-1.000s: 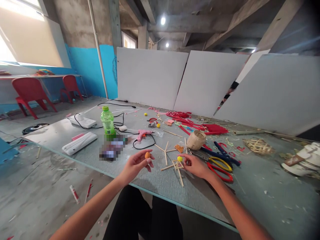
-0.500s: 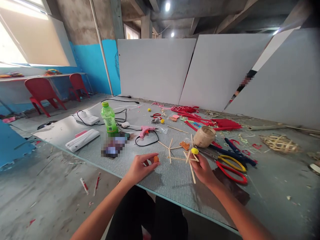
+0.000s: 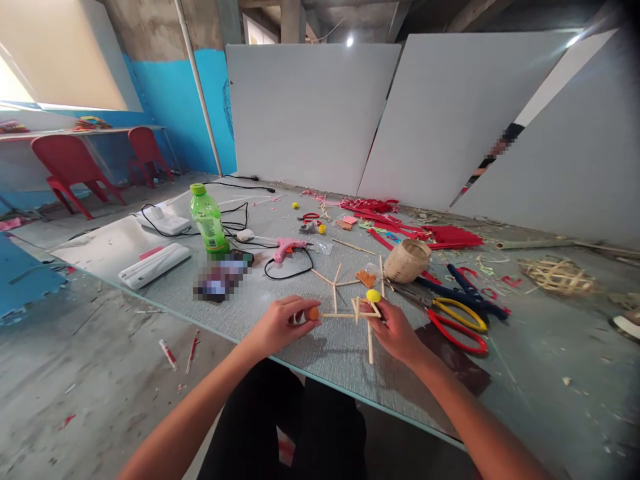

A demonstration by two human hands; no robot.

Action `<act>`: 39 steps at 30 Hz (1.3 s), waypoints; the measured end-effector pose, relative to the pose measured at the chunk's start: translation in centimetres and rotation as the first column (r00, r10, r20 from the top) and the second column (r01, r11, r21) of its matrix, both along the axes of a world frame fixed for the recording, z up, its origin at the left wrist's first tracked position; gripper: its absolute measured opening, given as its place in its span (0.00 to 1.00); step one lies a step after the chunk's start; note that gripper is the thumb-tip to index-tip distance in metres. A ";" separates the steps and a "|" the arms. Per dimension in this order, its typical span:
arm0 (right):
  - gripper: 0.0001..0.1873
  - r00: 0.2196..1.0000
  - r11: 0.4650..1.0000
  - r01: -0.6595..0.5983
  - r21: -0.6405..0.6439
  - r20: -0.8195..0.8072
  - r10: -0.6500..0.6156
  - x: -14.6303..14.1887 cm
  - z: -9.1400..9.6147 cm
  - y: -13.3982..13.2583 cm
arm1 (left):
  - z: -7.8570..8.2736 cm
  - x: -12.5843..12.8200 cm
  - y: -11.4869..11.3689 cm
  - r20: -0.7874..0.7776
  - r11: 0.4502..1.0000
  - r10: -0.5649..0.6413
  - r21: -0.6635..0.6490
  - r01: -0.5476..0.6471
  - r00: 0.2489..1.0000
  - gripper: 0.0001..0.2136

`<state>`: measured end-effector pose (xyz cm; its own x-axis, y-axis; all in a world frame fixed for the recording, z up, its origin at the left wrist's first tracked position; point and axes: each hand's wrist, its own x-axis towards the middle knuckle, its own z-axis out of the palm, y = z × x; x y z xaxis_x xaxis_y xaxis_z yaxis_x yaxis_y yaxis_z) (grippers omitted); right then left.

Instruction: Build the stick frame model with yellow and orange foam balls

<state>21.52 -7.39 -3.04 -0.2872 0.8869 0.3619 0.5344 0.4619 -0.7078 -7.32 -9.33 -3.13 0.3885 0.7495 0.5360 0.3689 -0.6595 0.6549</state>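
Observation:
My left hand [image 3: 281, 328] pinches a small orange clay ball [image 3: 313, 313] between thumb and fingertips. In my right hand [image 3: 400, 335] is a small frame of thin wooden sticks [image 3: 370, 340], with a yellow clay ball [image 3: 373, 296] on top by the fingers. One stick of the frame reaches left, and its end appears to meet the orange ball; whether it has gone in I cannot tell. Behind the hands, more joined sticks [image 3: 334, 285] branch over the table. An orange clay lump [image 3: 366, 277] lies just past them.
Right of my hands are a wooden jar [image 3: 409, 261], red- and yellow-handled pliers [image 3: 460, 332] and blue-handled pliers [image 3: 473, 290]. A pink glue gun [image 3: 287, 248], phone [image 3: 223, 277], green bottle [image 3: 210, 223] and power strip [image 3: 155, 265] stand or lie leftward. Red fabric [image 3: 450, 237] is spread at the back.
The right hand has brought the stick frame leftward, up to the orange ball in my left hand. The gap between stick and ball has closed. The camera view has tilted down slightly.

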 end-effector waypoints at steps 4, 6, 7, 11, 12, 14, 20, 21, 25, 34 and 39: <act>0.17 1.000 1.000 -0.003 0.010 0.008 0.003 -0.1 -0.1 -0.1 | 0.0 0.1 0.0 0.010 1.000 -0.011 0.013 0.010 1.000 0.15; 0.17 1.000 1.000 -0.001 0.025 0.013 0.001 -0.2 0.0 -0.2 | 0.1 0.1 0.0 0.008 1.000 -0.016 0.007 0.016 1.000 0.15; 0.17 1.000 0.999 0.004 0.033 0.015 -0.004 -0.3 0.0 -0.2 | 0.2 0.1 -0.1 0.006 1.000 -0.017 0.003 0.017 1.000 0.15; 0.17 1.000 0.999 0.019 0.046 0.021 -0.020 -0.5 -0.1 -0.3 | 0.3 0.1 -0.1 0.005 1.000 -0.015 -0.007 0.015 1.000 0.15; 0.17 0.999 0.999 0.019 0.044 0.027 -0.020 -0.6 -0.1 -0.3 | 0.3 0.1 -0.1 0.006 1.000 -0.014 -0.005 0.014 1.000 0.15; 0.16 0.999 0.999 0.015 0.043 0.044 -0.017 -0.6 0.0 -0.4 | 0.2 0.1 -0.1 0.006 1.000 -0.010 0.002 0.010 1.000 0.15; 0.16 0.997 0.998 0.005 0.070 0.070 -0.010 -0.7 0.2 -0.8 | 0.2 0.2 -0.2 -0.012 0.998 -0.024 0.057 0.025 1.000 0.14; 0.16 0.997 0.997 0.009 0.077 0.069 -0.014 -0.8 0.2 -0.8 | 0.2 0.2 -0.2 -0.018 0.997 -0.028 0.066 0.029 0.999 0.14; 0.17 0.998 0.997 0.015 0.073 0.061 -0.020 -1.0 0.4 -0.8 | 0.1 0.2 -0.2 -0.023 0.997 -0.022 0.071 0.023 0.999 0.14; 0.17 0.998 0.999 0.010 0.048 0.057 -0.013 -1.2 0.4 -1.0 | 0.1 0.2 -0.1 -0.006 0.998 -0.022 0.066 0.022 1.000 0.14; 0.17 0.999 0.999 -0.010 0.041 0.047 0.008 -1.3 0.3 -1.1 | 0.0 0.2 -0.1 -0.023 0.998 -0.017 0.068 0.019 1.000 0.14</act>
<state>20.24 -8.46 -2.77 -0.3121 0.8690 0.3839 0.5621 0.4947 -0.6628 -7.10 -9.42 -3.10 0.4143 0.7045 0.5762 0.3707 -0.7088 0.6001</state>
